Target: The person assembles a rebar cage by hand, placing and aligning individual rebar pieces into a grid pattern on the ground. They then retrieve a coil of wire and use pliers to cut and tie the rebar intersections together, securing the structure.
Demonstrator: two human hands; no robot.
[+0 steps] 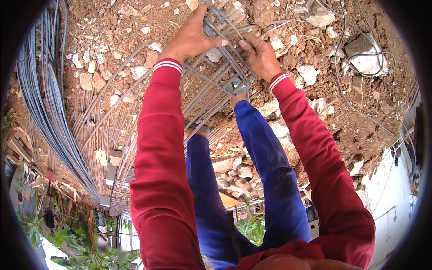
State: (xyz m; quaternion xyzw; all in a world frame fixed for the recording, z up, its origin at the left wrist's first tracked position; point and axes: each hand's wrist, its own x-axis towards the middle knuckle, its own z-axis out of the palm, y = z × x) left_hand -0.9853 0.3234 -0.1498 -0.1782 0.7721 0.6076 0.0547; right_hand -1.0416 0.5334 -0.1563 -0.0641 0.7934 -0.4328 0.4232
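Several rectangular rings of bent steel bar, like rebar stirrups [231, 60], lie nested together at an angle near the top. My left hand [189, 38] spans their left side, thumb laid across the bars and index finger stretched along the far end. On the opposite side, my right hand [260, 56] pinches the edge of the rings between thumb and fingers. Its lower fingers are partly hidden. Below the rings, my sandalled foot [235, 85] shows through the bars. Long thin steel rods [211, 99] run beneath, around my feet.
A thick bundle of grey rebar [38, 99] curves down the left side. Near its lower end stands a long wire-like steel cage [120, 193]. Broken stones [308, 74] litter the brown soil. A dark cable [339, 85] loops past a large concrete chunk [366, 56] at the right.
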